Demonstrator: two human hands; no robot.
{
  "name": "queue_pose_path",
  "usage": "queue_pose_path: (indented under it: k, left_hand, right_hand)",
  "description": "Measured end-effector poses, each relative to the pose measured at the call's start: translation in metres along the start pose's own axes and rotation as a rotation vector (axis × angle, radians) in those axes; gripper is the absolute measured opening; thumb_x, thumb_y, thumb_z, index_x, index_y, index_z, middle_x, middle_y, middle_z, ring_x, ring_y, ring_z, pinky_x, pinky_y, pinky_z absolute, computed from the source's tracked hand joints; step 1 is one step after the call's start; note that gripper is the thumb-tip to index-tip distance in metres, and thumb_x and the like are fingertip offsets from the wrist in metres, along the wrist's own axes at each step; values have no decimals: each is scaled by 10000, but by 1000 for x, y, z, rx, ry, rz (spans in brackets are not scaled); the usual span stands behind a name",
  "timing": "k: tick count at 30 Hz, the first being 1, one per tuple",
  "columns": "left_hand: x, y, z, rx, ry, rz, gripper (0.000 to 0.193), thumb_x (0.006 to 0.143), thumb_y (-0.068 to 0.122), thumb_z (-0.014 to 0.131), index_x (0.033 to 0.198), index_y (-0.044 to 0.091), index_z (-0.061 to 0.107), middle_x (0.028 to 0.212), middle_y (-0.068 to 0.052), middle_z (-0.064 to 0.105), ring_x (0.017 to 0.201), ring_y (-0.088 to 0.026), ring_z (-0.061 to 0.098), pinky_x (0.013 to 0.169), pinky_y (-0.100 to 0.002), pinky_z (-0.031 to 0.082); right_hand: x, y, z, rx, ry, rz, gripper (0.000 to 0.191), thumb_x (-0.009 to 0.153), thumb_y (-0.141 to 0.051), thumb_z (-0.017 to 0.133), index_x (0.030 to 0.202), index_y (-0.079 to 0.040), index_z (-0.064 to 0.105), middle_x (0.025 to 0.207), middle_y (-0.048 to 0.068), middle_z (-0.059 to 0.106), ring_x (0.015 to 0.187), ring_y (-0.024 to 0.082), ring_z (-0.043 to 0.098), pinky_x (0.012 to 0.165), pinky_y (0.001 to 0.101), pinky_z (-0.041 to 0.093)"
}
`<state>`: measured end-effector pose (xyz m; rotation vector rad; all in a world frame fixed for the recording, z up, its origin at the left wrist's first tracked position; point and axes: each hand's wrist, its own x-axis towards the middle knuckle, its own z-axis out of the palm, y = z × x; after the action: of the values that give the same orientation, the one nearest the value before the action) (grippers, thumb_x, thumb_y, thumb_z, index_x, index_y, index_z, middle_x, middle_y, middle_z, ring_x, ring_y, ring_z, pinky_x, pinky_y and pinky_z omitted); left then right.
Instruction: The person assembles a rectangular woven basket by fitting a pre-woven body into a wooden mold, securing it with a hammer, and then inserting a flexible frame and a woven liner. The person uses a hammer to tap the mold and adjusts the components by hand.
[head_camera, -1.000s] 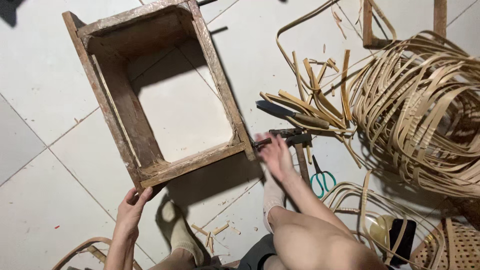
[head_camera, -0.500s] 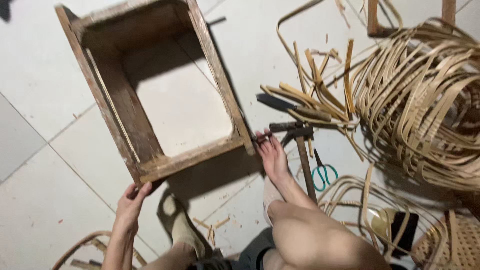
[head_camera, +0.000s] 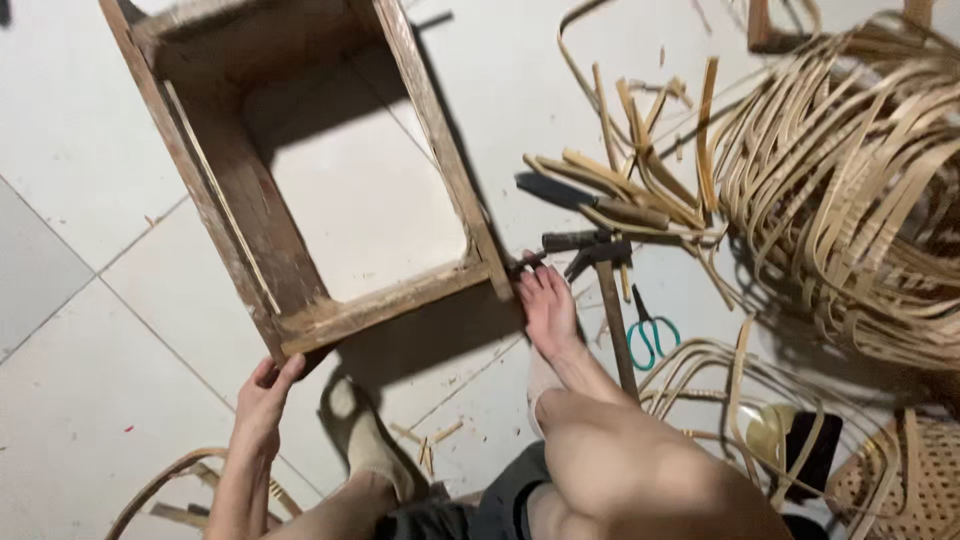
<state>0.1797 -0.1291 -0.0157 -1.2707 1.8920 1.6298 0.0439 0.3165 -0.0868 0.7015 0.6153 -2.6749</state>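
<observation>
An open rectangular wooden frame (head_camera: 300, 180), worn and brown, lies on the pale tiled floor. My left hand (head_camera: 264, 396) is at its near left corner, fingers apart and fingertips against the wood. My right hand is out of view. My bare right foot (head_camera: 548, 308) presses its toes against the frame's near right corner. My left foot (head_camera: 362, 440) rests on the floor just below the frame.
Right of the foot lie a hammer (head_camera: 612, 300), pliers (head_camera: 572, 241), a dark blade with a wooden handle (head_camera: 590, 202) and green-handled scissors (head_camera: 650, 336). A big tangle of cane strips (head_camera: 850, 180) fills the right side. A woven cane panel (head_camera: 900, 480) sits at bottom right.
The view has drifted so the frame sits higher in the picture. My left hand stays at the frame's corner and my right foot stays against the other corner.
</observation>
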Motion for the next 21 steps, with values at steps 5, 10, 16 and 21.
queue_pose_path:
  k: [5, 10, 16, 21]
  left_hand:
    - [5, -10, 1, 0, 74, 10, 750, 838, 369, 801, 1420, -16, 528, 1364, -128, 636, 1300, -213, 547, 1109, -347, 365]
    - [2, -5, 1, -41, 39, 29, 700, 835, 401, 789, 1369, -11, 603, 1311, -102, 679, 1267, -188, 563, 1096, -318, 360]
    - [-10, 15, 5, -17, 40, -18, 640, 869, 380, 755, 1365, -5, 629, 1282, -106, 687, 1206, -200, 567, 1043, -337, 390]
    - [-19, 22, 6, -21, 1, 33, 639, 895, 406, 717, 1370, -6, 608, 1314, -99, 677, 1250, -188, 554, 1097, -324, 353]
  right_hand:
    - [4, 1, -16, 0, 86, 39, 326, 1127, -339, 527, 1305, -66, 530, 1080, 77, 631, 1058, 217, 558, 1009, 356, 450]
    - [6, 1, -19, -98, 252, 75, 457, 1046, -397, 477, 1341, -51, 526, 1238, 102, 652, 1191, 211, 580, 1070, 313, 413]
    - [0, 0, -4, -129, 152, 76, 388, 1102, -353, 447, 1316, -37, 518, 1279, 135, 636, 1227, 249, 543, 1117, 399, 399]
    - [1, -1, 4, -239, 119, 56, 436, 1028, -353, 430, 1340, -66, 529, 1271, 92, 637, 1229, 210, 550, 1106, 393, 391]
